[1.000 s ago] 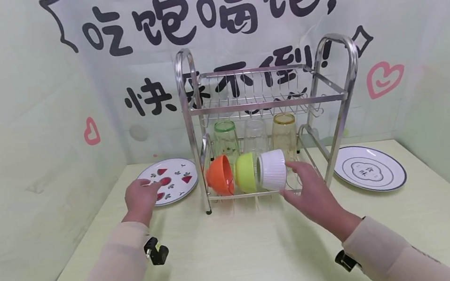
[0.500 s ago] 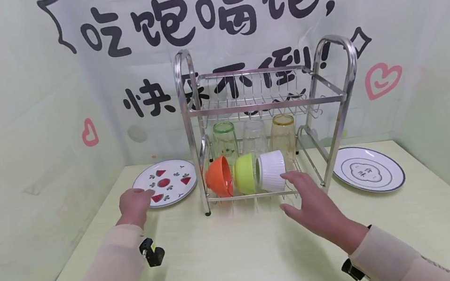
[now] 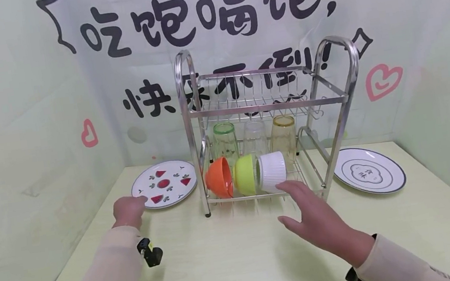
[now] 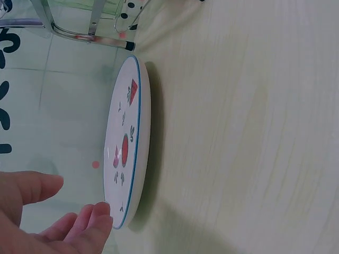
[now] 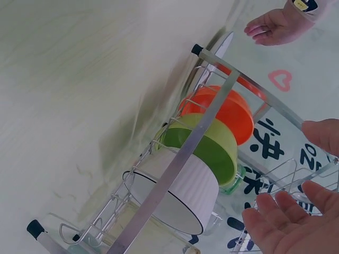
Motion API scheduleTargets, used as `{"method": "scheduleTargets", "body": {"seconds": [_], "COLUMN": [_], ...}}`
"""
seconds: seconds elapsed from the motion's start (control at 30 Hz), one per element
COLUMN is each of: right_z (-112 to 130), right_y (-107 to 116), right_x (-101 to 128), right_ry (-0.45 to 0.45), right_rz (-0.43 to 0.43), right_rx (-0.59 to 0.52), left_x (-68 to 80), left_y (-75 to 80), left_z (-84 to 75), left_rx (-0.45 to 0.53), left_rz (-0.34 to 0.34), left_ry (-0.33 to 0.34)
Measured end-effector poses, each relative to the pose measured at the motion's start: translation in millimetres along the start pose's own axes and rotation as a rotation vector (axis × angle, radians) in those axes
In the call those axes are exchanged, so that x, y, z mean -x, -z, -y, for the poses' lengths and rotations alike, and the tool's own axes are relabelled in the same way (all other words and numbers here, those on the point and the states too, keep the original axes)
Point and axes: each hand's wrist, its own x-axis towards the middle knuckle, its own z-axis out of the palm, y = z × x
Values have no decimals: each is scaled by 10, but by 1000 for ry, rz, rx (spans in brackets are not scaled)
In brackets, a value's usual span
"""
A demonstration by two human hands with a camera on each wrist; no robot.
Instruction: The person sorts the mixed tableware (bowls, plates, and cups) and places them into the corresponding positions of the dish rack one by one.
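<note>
My right hand [image 3: 319, 223] is raised in front of the rack with thumb and fingers spread and nothing between them. Its fingertips overlap the lower edge of a white ribbed bowl [image 3: 272, 171] in the head view; the right wrist view shows the hand apart from it. Beside that bowl, a lime green bowl [image 3: 245, 177] and an orange bowl [image 3: 218, 177] lie on their sides along the lower tier of the metal dish rack [image 3: 263, 106]. My left hand [image 4: 63, 217] holds nothing, its relaxed fingertips close by the rim of a watermelon-patterned plate [image 3: 177, 195].
Behind the bowls stand a green-tinted glass [image 3: 225, 141], a clear glass [image 3: 254, 135] and an amber glass [image 3: 283, 135]. To the right of the rack lies a blue-rimmed white plate [image 3: 388, 175]. Fabric walls [image 3: 28, 138] enclose the table [image 3: 223, 259] at the back and sides.
My right hand has drawn back from the white bowl, toward me and downward. My left hand has shifted left and back, off the patterned plate. The bowls stay in place on the rack.
</note>
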Motion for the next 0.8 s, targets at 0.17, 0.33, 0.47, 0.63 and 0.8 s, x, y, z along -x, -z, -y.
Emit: {"method": "scheduleTargets", "body": {"seconds": [0.17, 0.33, 0.47, 0.63, 0.8], "right_z": [30, 50, 58, 61, 62], "right_y": [-10, -29, -38, -35, -36], "right_x": [20, 43, 56, 67, 79], "right_ry": [30, 45, 39, 34, 39], "right_rz": [-1, 4, 14, 20, 23], "right_rx": [4, 14, 28, 40, 45], "left_x": [13, -4, -36, -91, -184], "left_y": [2, 7, 0, -33, -83], "left_z": [30, 83, 106, 124, 194], "left_rx": [33, 52, 40, -25, 39], "left_rz": [-22, -48, -33, -8, 10], "left_ry": [19, 29, 61, 66, 89]}}
